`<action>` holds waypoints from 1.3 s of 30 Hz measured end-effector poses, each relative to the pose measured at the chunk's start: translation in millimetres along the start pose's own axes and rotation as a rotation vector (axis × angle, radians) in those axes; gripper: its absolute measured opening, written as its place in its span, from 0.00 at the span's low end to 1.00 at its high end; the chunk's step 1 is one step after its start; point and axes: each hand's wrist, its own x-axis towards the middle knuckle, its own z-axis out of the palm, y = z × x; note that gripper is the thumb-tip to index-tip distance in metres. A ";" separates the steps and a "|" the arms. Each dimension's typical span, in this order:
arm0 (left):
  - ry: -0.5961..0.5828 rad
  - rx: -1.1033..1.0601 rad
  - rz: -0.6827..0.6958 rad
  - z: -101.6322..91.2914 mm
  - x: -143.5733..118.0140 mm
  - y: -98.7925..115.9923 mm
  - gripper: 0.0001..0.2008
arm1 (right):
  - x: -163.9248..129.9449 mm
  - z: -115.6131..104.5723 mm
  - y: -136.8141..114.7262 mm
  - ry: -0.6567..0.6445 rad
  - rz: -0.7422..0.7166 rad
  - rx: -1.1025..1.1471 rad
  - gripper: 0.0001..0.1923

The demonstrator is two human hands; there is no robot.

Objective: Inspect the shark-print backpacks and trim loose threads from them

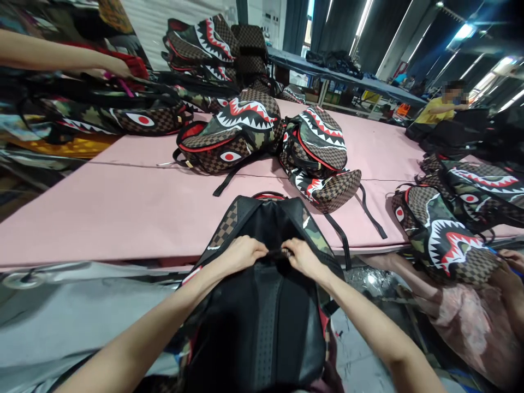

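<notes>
Both hands pinch the top edge of a black-backed backpack at the near edge of the pink counter.

The left hand (pixel 241 254) has its fingers curled shut on the top seam of the black mesh-backed backpack with checkered and camouflage sides (pixel 262 305), which leans against the pink cloth-covered counter (pixel 102 207). Touching those fingers from the right, the right hand (pixel 303 257) grips the same seam, fingers closed. Beyond the fingers lie a shark-mouth camouflage and brown-check backpack (pixel 233 134) and, to its right, a second shark-mouth backpack with a red-lined zip (pixel 319 155). Far right of the fingers, another person's hand (pixel 511 259) touches a shark-mouth backpack hanging off the counter's edge (pixel 442 234).
</notes>
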 end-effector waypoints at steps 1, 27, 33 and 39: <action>-0.032 -0.003 -0.034 -0.3 -0.4 -3.7 0.11 | -5.6 5.5 1.9 -0.017 -0.039 -0.011 0.12; 0.053 0.207 -0.075 18.9 74.5 -40.2 0.08 | -11.1 28.3 28.6 0.073 -0.021 0.127 0.12; 0.203 -0.005 -0.210 10.0 68.9 -31.7 0.12 | -14.5 26.8 27.0 0.093 0.001 0.150 0.15; 0.296 -0.271 -0.058 1.5 23.1 1.6 0.12 | 10.6 27.2 34.1 0.153 0.103 0.230 0.22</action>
